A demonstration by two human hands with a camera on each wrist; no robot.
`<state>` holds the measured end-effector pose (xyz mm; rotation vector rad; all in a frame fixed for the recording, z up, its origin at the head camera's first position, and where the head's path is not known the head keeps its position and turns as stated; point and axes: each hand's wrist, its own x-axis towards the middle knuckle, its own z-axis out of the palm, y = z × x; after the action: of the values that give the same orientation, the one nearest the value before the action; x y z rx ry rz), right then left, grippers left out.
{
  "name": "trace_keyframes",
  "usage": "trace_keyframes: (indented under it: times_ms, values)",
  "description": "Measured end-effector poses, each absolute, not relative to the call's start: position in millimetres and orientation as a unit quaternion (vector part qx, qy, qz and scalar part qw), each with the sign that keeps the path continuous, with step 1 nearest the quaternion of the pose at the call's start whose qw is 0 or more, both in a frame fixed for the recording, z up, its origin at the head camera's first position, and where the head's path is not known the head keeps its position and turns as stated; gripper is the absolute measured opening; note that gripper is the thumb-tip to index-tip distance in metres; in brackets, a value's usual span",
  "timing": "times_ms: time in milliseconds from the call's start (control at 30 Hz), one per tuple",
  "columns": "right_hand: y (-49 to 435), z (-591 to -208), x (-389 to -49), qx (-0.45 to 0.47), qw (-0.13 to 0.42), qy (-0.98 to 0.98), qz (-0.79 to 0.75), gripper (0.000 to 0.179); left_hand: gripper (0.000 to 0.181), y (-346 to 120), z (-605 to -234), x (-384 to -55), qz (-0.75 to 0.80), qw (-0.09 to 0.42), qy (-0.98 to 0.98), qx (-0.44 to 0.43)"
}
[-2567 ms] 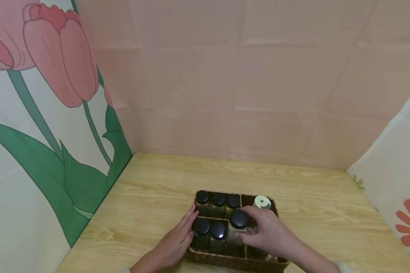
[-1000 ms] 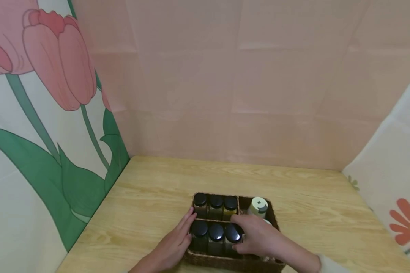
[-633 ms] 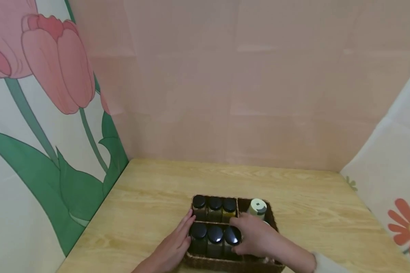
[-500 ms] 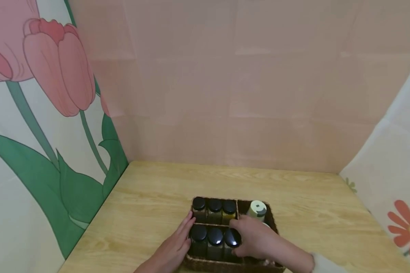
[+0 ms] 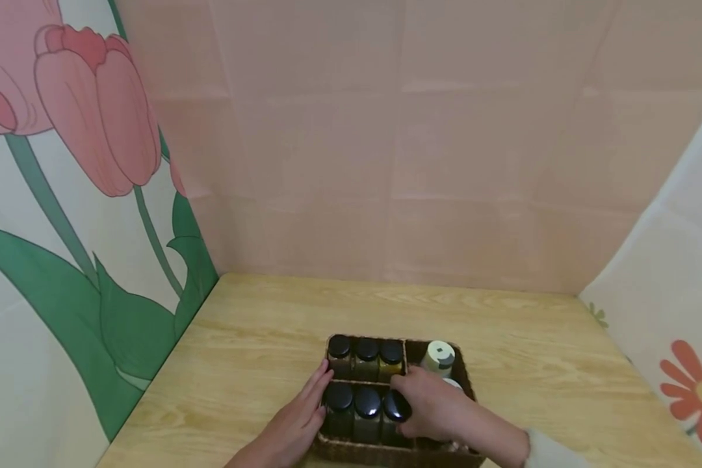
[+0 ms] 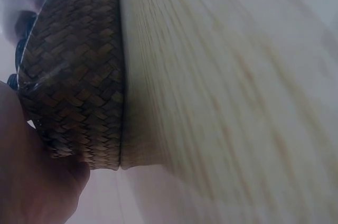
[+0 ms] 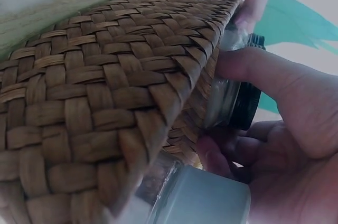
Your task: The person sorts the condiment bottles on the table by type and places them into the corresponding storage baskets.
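A brown woven basket (image 5: 398, 453) with compartments stands on the table. My right hand (image 5: 435, 404) grips a glass jar with a black lid (image 5: 396, 406) at the right end of the front-left compartment. In the right wrist view, thumb and fingers lie on either side of that jar's glass (image 7: 224, 102). Two more black-lidded jars (image 5: 366, 402) stand beside it in a row. My left hand (image 5: 289, 422) rests against the basket's left side with its fingers extended. In the left wrist view, that hand touches the woven wall (image 6: 79, 71).
Three black-lidded jars (image 5: 366, 350) fill the back-left compartment. The right side of the basket holds a container with a pale patterned lid (image 5: 440, 356) and a pale-lidded jar (image 7: 203, 195), partly hidden by my right hand. Wood-grain tabletop (image 5: 257, 338) surrounds the basket; a pink cloth (image 5: 327, 162) hangs behind.
The jar in my right hand has come down from above the basket into the front compartment, level with its two neighbours. Over the last second both hands have stayed nearly still.
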<state>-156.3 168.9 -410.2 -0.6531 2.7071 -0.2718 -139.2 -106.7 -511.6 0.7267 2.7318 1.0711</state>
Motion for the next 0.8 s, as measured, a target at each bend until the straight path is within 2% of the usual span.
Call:
trace_keyframes:
  times_ms: [500, 600, 700, 800]
  values:
    - [169.5, -405.9, -152.8, -0.245, 0.155, 0.954, -0.082, 0.051, 0.059, -107.6, -503.4, -137.5, 0.359, 0.069, 0.902, 0.23]
    - [171.3, -399.8, -148.5, -0.245, 0.146, 0.953, -0.1, 0.058, 0.06, -108.2, -503.0, -137.4, 0.37, 0.067, 0.898, 0.228]
    - [175.3, -386.7, -142.4, -0.25, 0.131, 0.948, -0.147, 0.063, 0.063, -110.2, -501.2, -138.1, 0.387, 0.058, 0.892, 0.228]
    - [183.5, -371.6, -138.1, -0.256, 0.091, 0.944, -0.186, 0.059, 0.066, -115.4, -495.7, -141.2, 0.393, 0.04, 0.89, 0.228]
